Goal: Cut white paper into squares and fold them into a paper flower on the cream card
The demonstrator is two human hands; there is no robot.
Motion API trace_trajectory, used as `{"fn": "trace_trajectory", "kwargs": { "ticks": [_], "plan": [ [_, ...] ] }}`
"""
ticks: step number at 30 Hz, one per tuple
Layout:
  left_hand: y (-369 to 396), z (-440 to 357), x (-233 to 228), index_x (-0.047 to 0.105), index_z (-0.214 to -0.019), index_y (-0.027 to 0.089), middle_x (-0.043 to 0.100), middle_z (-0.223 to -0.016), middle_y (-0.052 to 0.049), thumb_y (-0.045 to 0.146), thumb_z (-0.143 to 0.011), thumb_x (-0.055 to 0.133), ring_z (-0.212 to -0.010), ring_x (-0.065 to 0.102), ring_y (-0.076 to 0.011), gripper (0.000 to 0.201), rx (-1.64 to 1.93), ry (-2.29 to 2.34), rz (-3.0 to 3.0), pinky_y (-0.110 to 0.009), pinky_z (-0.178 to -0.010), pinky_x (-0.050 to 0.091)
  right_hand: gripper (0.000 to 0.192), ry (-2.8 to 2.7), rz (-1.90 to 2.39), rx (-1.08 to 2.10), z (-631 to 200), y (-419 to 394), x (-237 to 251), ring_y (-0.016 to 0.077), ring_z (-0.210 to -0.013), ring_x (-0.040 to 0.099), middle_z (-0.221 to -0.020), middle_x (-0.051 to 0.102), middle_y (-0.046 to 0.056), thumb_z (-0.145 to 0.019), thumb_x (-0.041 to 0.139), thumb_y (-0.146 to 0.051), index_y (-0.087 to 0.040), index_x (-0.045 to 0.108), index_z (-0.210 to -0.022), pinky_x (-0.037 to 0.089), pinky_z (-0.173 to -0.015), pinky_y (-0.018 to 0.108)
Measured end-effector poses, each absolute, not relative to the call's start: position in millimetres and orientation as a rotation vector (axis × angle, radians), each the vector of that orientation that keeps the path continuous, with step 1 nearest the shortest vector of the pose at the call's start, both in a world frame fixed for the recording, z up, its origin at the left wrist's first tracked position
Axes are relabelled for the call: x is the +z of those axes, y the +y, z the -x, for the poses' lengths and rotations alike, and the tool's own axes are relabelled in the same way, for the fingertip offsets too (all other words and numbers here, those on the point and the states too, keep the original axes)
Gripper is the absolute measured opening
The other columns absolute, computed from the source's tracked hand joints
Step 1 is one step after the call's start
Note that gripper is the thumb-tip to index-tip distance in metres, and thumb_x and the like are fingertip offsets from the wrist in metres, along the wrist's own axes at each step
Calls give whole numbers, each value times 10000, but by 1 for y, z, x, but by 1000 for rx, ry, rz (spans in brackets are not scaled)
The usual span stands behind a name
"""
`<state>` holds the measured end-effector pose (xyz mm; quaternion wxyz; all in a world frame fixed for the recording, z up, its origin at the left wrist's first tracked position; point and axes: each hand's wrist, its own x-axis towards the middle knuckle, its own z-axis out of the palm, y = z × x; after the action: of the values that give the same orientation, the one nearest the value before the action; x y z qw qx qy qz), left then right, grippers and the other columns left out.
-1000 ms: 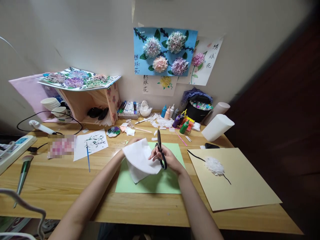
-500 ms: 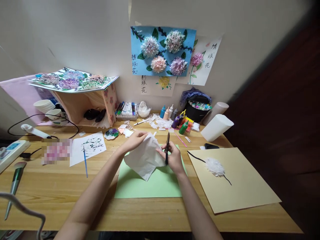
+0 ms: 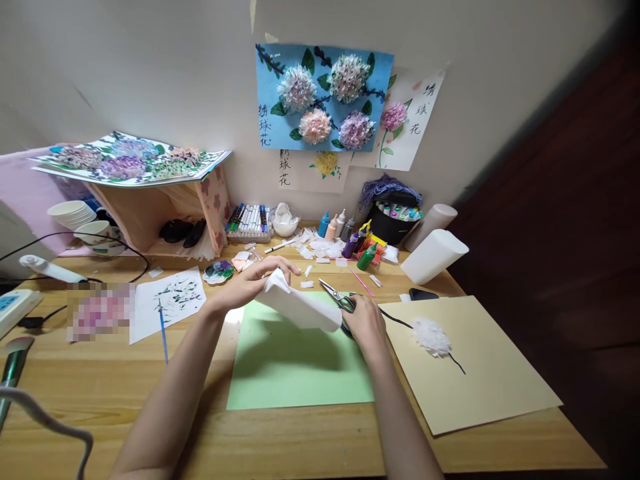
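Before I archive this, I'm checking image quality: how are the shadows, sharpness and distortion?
Head view, centre: soft shadow on the green sheet below the white paper; the scissors look fairly sharp. Head view, left: pixelation masks a pinkish patch. Head view, right: the dark brown surface shows little detail, and the yellow sheet seems stretched.

Free gap b/w forearms (image 3: 405, 400) over green sheet (image 3: 300, 380) — white paper (image 3: 300, 309) & scissors (image 3: 346, 304) block fwd, btls (image 3: 367, 258) behind.
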<state>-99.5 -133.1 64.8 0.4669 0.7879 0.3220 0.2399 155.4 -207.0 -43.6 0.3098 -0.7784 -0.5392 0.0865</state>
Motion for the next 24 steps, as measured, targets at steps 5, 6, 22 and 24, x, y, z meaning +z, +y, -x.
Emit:
{"fn": "trace_trajectory", "kwargs": {
  "ticks": [5,6,22,24],
  "plan": [
    [-138,87,59,596,-781,189,554,-1115,-95,452,-823,445,-1149,420,-274,306,547,608,-1885,-355,-909,382,487,-1286,1363,1011,-132,-210,-29,237,-1089,508,-1161,566,119,-819,431,-556,-212,549,-1142,360,-948,403],
    [-138,83,57,594,-785,188,543,-1138,-92,439,-824,452,-1166,406,-272,290,539,585,-1874,-356,-917,377,578,-1246,1160,1294,-126,-213,-25,229,-1087,518,-1190,557,112,-821,361,-621,-230,485,-1228,376,-937,401],
    [-143,69,48,624,-816,172,487,-1284,-69,408,-836,490,-1199,409,-245,272,519,383,-1790,-347,-987,321,370,-922,863,1777,-89,-216,-32,135,-649,542,-790,625,-3,-662,699,-439,-226,617,-954,438,-588,238],
    [-143,68,49,623,-804,171,510,-1263,-74,412,-844,476,-1183,426,-247,285,503,376,-1772,-351,-980,326,301,-1000,865,1783,-86,-217,-30,124,-573,520,-693,616,-15,-643,712,-431,-209,637,-831,425,-536,236]
  ]
}}
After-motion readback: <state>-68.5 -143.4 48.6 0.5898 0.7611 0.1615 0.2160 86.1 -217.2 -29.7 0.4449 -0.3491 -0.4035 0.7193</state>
